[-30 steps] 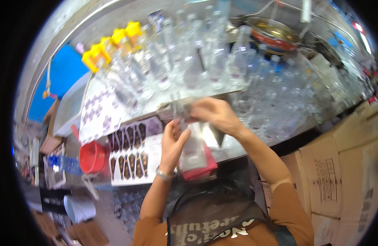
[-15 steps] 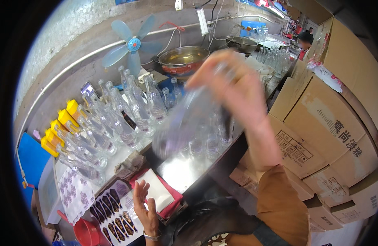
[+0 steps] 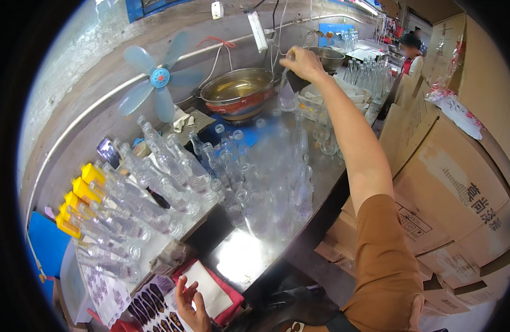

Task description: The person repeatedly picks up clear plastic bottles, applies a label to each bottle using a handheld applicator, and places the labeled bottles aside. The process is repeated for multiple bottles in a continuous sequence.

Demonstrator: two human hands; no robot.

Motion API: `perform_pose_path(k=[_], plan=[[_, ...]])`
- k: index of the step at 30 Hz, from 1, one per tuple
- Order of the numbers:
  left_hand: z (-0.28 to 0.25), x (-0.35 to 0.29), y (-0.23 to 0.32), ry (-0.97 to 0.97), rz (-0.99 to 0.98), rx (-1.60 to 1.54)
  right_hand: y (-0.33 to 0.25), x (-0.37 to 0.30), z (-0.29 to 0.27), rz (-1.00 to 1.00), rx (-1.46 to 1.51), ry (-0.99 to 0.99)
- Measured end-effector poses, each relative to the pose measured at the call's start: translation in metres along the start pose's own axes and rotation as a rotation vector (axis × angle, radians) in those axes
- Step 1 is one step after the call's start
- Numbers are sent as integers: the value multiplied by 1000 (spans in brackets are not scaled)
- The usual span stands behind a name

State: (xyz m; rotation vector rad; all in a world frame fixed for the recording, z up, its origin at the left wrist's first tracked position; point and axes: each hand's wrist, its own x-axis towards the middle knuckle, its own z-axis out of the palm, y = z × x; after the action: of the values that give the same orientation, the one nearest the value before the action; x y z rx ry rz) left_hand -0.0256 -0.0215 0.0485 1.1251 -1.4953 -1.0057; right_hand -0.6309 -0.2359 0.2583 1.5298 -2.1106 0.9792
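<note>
- Spreading its fingers, the left hand is hovering near a white pad on red cloth, gripping nothing.
- Dark decals are lying at near left, apparently left to use.
- Clear bottles are standing left and right, several bearing prints; how many are finished is unclear.
- Far off, the right hand is pinching a printed bottle by its neck between the bowl and the tray, reaching farther than half a second ago.
</note>
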Motion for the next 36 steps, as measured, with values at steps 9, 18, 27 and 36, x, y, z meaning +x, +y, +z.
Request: perform_pose_path(k=[9, 18, 27, 36], plan=[[22, 14, 13, -31, -188, 154, 101, -10, 97, 42, 39, -655], [35, 23, 21, -80, -145, 214, 115, -20, 88, 76, 115, -684], [23, 15, 17, -80, -83, 186, 128, -33, 45, 381, -460, -448], [7, 5, -3, -49, -41, 143, 116, -42, 44, 406, -348, -152]])
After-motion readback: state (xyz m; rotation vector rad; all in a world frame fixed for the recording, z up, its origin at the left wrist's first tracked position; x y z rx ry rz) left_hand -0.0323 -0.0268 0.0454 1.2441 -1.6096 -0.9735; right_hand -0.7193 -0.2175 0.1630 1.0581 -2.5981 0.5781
